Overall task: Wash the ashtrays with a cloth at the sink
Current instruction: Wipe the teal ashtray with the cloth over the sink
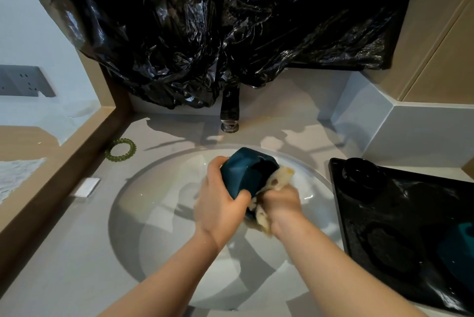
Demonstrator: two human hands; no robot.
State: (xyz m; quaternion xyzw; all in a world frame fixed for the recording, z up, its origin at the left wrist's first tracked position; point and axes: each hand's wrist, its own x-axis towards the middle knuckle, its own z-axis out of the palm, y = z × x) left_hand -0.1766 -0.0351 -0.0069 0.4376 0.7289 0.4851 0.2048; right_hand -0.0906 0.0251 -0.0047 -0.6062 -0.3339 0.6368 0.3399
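Over the white round sink (143, 204), my left hand (218, 204) grips a dark teal ashtray (241, 173), tilted with its opening toward the right. My right hand (280, 201) clutches a pale yellowish cloth (278, 179) and presses it into the ashtray's opening. The cloth's lower end hangs out below my right hand. A black ashtray (364, 175) stands at the far corner of a black tray (400, 260) on the right. Part of another teal ashtray (461, 252) shows at the tray's right edge.
A dark faucet (230, 111) rises behind the sink, with black plastic sheeting (205, 29) hanging over the wall above it. A green coiled hair tie (121, 150) and a small white packet (87, 186) lie on the grey counter at left. A wooden ledge borders the left side.
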